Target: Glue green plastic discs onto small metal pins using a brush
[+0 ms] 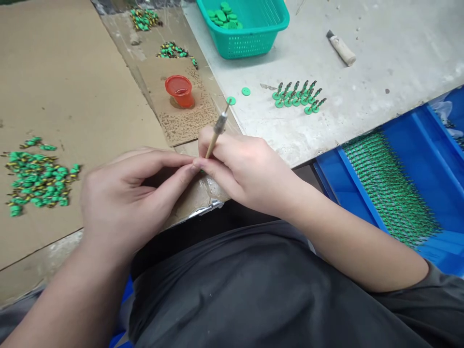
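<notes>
My right hand (pixel 250 166) is closed around a thin wooden-handled tool (pixel 213 140), which has a grey wrapped collar and a narrow tip pointing up and away. Thumb and fingertips of my left hand (pixel 123 198) are pinched together, meeting the right fingertips above the table edge. A speck of green shows under the fingertips; the rest of that small piece is hidden. Just beyond the tool's tip lie two flat green discs (pixel 246 91). An orange-red cup (pixel 180 92) with liquid in it stands on speckled cardboard ahead of my hands.
A pile of small green, yellow and dark pieces (pixel 39 181) lies left, with smaller piles at the back. Green discs with upright dark stems (pixel 297 96) stand in rows. Behind are a green basket (pixel 246 43) of discs and a tube (pixel 341 48). Blue trays (pixel 427 169) sit right.
</notes>
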`<act>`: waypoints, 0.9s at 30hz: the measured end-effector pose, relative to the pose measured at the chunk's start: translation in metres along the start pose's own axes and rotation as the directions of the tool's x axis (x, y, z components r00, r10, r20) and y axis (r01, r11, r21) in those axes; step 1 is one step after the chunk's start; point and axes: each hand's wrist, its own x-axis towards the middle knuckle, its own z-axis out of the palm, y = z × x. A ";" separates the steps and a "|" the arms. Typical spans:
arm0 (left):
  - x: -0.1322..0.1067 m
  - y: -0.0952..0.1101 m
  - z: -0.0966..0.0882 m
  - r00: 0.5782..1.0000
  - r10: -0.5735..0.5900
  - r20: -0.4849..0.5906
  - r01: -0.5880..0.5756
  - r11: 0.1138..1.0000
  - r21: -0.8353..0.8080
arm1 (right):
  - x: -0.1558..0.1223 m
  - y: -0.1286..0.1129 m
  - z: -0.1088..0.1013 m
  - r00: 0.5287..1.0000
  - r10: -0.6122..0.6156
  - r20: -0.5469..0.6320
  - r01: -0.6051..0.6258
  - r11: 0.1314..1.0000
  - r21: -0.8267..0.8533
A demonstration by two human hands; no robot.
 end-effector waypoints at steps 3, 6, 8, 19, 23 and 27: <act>0.001 -0.003 -0.002 0.999 0.035 0.007 -0.035 0.999 0.005 | 0.002 -0.001 0.001 1.000 -0.028 0.004 0.028 1.000 0.009; 0.002 -0.007 -0.003 0.999 0.040 0.007 -0.040 0.999 0.013 | 0.005 -0.003 0.004 0.999 -0.038 0.015 0.038 0.999 -0.021; 0.003 -0.008 -0.003 1.000 0.026 0.014 -0.026 0.999 -0.025 | 0.007 -0.004 0.006 0.999 -0.031 0.027 0.032 0.999 -0.042; 0.012 -0.003 -0.019 0.989 -0.137 0.054 0.147 0.912 -0.383 | -0.038 0.010 0.012 0.882 0.394 -0.259 -0.168 0.775 0.609; 0.013 0.004 -0.036 0.970 -0.172 0.172 0.239 0.805 -0.544 | -0.048 0.011 0.018 0.905 0.356 -0.234 -0.177 0.813 0.554; 0.014 0.011 -0.046 0.945 -0.197 0.259 0.317 0.744 -0.589 | -0.049 0.013 0.020 0.909 0.326 -0.260 -0.154 0.841 0.518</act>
